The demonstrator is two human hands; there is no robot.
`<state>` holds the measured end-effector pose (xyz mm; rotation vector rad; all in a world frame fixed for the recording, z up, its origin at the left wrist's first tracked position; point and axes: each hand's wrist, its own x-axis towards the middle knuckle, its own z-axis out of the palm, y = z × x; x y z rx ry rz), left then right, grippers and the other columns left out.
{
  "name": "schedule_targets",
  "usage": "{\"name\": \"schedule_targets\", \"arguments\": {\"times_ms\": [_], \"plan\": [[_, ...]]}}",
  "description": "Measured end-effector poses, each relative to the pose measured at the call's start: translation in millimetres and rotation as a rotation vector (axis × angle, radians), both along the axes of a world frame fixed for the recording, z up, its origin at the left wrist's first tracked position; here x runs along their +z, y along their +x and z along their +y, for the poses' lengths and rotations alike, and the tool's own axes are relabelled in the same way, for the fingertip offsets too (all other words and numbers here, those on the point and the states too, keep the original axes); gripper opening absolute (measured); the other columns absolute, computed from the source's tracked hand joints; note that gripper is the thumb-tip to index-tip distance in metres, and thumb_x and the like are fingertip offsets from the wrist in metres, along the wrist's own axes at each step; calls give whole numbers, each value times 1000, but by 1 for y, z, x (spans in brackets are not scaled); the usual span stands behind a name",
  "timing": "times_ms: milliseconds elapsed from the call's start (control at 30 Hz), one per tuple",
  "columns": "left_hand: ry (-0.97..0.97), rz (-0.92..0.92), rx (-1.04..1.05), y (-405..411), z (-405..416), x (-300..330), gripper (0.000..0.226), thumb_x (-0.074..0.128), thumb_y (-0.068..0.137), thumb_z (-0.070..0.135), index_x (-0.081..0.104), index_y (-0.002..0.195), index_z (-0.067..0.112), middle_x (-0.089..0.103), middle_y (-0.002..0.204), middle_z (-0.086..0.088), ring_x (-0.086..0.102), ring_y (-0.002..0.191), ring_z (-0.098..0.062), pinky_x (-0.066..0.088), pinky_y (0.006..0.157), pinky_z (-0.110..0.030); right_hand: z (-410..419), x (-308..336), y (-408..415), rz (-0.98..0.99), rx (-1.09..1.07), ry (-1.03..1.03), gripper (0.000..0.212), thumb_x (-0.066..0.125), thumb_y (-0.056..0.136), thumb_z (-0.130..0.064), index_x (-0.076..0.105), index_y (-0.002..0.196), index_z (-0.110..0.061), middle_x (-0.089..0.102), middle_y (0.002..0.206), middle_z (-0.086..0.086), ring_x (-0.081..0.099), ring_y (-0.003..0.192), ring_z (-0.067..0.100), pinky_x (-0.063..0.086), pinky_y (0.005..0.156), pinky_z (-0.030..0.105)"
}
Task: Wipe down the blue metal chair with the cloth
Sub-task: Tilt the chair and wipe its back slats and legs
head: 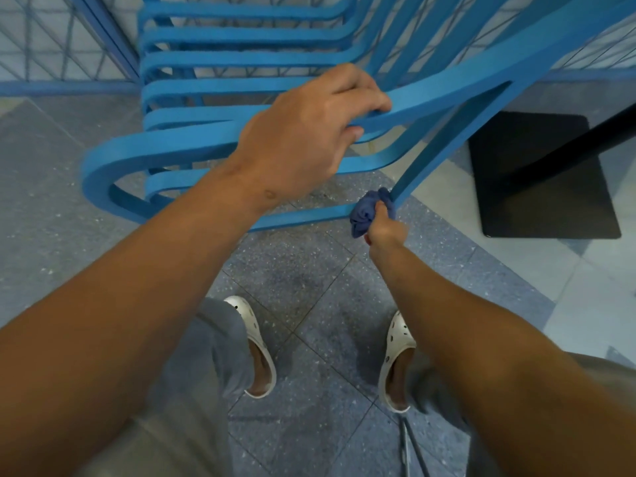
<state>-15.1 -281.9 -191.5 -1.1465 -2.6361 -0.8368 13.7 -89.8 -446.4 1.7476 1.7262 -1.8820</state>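
The blue metal chair [241,60], made of flat curved slats, is tipped toward me and fills the upper half of the head view. My left hand [306,122] grips its top frame bar, fingers curled over the edge. Lower down, my right hand [385,225] holds a bunched dark-blue cloth [366,211] against a slanted chair leg [444,146], near where the leg meets a lower crossbar. Part of the cloth hangs below my fingers.
A black table base plate [543,173] with a dark post lies on the floor at the right, close to the chair leg. A blue wire-mesh fence [69,46] runs behind the chair. My feet in white clogs [256,346] stand on grey speckled tiles.
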Motion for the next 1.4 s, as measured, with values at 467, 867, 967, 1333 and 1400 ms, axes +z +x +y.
{"name": "schedule_targets", "arguments": {"times_ms": [467, 867, 967, 1333, 1400], "plan": [[35, -42, 24, -7, 4, 1, 27, 65, 97, 22, 65, 124, 21, 59, 126, 5, 60, 116, -14, 52, 99, -41, 15, -18, 70, 123, -121, -252, 17, 47, 105, -19, 60, 112, -10, 59, 92, 10, 58, 70, 17, 50, 51, 23], [79, 0, 40, -3, 71, 9, 41, 62, 95, 23, 55, 135, 19, 57, 127, -1, 59, 111, -21, 49, 94, -38, 41, 60, 96, 301, 249, 315, 42, 76, 90, -27, 55, 122, -10, 67, 109, 5, 64, 91, 11, 48, 69, 8], [94, 1, 61, -3, 84, 11, 43, 60, 96, 27, 53, 138, 22, 58, 130, 1, 59, 114, -21, 49, 96, -40, 50, 102, 70, 456, 337, 516, 27, 73, 92, -28, 63, 114, -16, 68, 101, -3, 66, 93, 13, 56, 82, 27], [65, 59, 76, -2, 82, 4, 47, 55, 100, 33, 49, 146, 23, 58, 131, -3, 59, 110, -25, 51, 89, -42, 52, 102, 44, 467, 366, 601, 13, 73, 90, -18, 71, 103, -15, 71, 98, -1, 65, 87, 8, 56, 83, 35], [64, 57, 86, -2, 81, 3, 48, 54, 100, 34, 48, 147, 25, 57, 131, -3, 58, 111, -25, 50, 89, -42, 62, 118, 41, 456, 396, 637, 15, 74, 88, -22, 74, 103, -18, 72, 100, -3, 66, 91, 10, 56, 87, 38]]}}
